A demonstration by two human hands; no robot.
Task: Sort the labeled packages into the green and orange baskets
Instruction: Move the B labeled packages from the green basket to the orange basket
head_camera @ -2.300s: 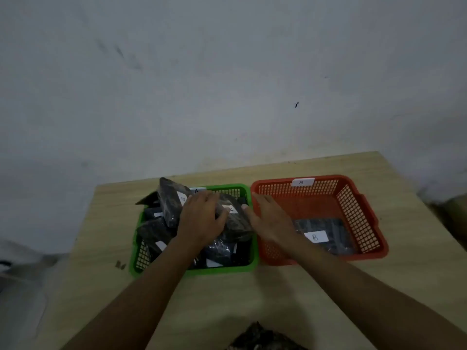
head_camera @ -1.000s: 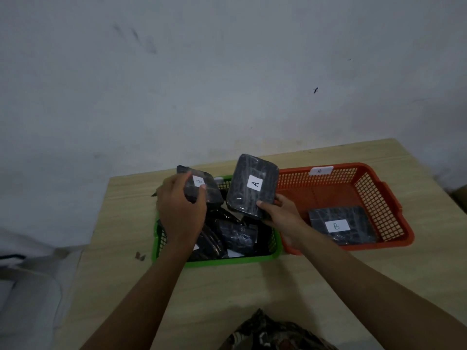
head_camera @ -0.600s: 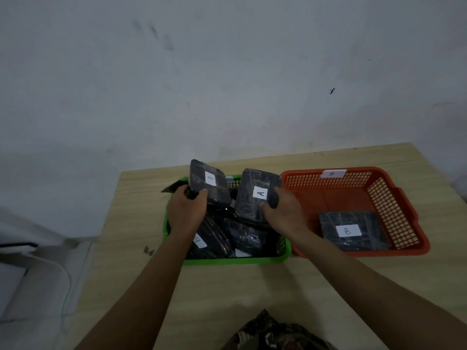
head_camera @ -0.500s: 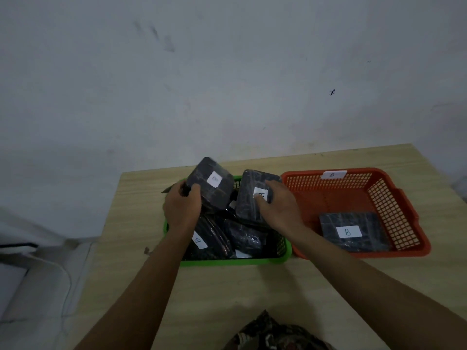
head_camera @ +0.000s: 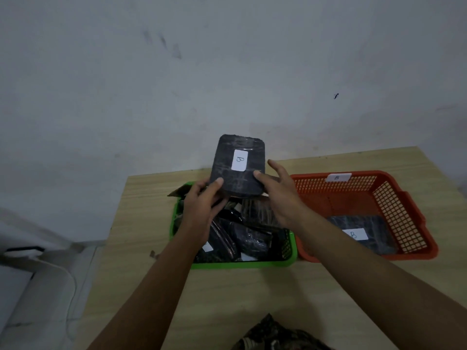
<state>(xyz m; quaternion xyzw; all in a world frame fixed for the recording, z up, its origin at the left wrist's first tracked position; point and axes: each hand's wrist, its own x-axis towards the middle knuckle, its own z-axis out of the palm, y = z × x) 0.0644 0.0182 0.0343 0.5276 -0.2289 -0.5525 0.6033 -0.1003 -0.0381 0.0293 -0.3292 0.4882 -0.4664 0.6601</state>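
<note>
My left hand (head_camera: 202, 203) holds a black wrapped package with a white "B" label (head_camera: 240, 178), upright above the back of the green basket (head_camera: 242, 263). The thumb of my right hand (head_camera: 280, 195) touches the package's lower right corner, and its fingers stretch out straight beside it. Several more black packages (head_camera: 252, 238) lie piled in the green basket. To the right, the orange basket (head_camera: 394, 193), tagged "B" on its back rim, holds one package labelled "B" (head_camera: 364, 233).
Both baskets sit side by side on a light wooden table (head_camera: 252, 299) against a grey wall. A white object (head_camera: 30, 286) stands off the table's left edge. A dark patterned cloth (head_camera: 275, 334) shows at the bottom edge.
My right hand put the "A" package down into the green basket and let go. My left hand lifted its package higher and turned it, showing the "B" label. My right hand reached up to it.
</note>
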